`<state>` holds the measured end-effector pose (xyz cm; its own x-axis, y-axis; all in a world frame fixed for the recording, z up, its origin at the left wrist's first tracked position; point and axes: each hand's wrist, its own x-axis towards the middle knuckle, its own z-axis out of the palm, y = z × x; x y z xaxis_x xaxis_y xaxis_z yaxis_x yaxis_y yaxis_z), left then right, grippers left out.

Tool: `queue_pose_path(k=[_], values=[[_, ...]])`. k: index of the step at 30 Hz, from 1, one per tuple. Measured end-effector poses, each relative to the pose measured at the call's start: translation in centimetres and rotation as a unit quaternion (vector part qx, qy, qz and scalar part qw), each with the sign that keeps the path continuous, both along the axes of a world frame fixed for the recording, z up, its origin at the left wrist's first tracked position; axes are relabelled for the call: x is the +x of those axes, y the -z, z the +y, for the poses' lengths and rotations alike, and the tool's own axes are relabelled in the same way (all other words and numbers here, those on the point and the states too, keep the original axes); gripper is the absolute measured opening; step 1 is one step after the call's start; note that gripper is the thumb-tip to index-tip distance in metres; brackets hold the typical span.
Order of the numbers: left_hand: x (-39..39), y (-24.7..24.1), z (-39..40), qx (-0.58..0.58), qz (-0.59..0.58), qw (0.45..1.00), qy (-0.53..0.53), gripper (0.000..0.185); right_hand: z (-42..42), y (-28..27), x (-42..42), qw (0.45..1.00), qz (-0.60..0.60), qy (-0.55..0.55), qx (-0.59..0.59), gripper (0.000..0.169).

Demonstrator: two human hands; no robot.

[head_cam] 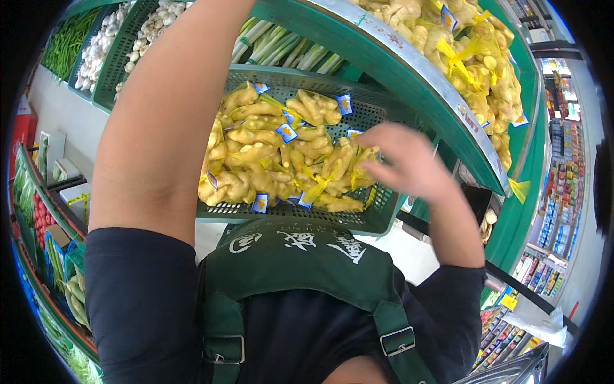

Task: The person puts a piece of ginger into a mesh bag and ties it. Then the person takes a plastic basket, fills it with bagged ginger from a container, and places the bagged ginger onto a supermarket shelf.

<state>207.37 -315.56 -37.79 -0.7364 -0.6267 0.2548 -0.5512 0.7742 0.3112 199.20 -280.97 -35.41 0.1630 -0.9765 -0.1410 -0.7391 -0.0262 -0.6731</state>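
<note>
Net bags of ginger root (283, 149) with yellow ties and blue tags lie in a green perforated plastic crate (331, 79) before me. My right hand (403, 156), blurred, is over the crate's right end, its thumb and fingers beside a ginger bag (365, 165); whether it grips the bag is not clear. My left arm reaches up past the crate's left side, and the hand lies beyond the picture's top edge. More netted ginger (472, 62) is heaped on a green shelf (520, 192) at the upper right.
The shelf's metal edge (427, 62) curves between the crate and the upper ginger. Behind the crate lie leeks (288, 45); garlic (148, 33) fills a crate at the upper left. A vegetable display (45, 216) stands at far left, packaged goods (561, 177) at far right.
</note>
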Motion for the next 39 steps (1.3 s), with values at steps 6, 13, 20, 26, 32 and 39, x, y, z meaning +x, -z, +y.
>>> queue_pose_path(k=[6,13,20,26,32,39], values=[[-0.4,-0.1,-0.1,-0.037,-0.011,0.999,0.006,0.038,6.6,21.9,1.9,0.953,0.138,0.101,0.248,0.079],[0.0,-0.5,0.2,0.017,-0.006,1.000,-0.002,0.038,3.8,24.5,5.9,0.949,0.162,0.173,0.208,0.087],[0.0,-0.4,0.0,0.008,-0.016,1.000,-0.001,0.038,1.2,23.8,4.2,0.914,0.075,0.178,0.357,0.094],[-0.2,0.2,-0.4,0.009,0.016,1.000,0.012,0.037,2.0,26.5,4.5,0.903,-0.024,0.232,0.362,0.102],[-0.1,-0.2,0.0,-0.015,-0.003,1.000,0.010,0.037,4.1,24.4,6.8,0.903,0.071,0.265,0.332,0.089],[0.3,-0.1,-0.1,-0.030,0.005,1.000,0.009,0.036,5.8,21.0,8.6,0.889,0.020,0.343,0.303,0.078]])
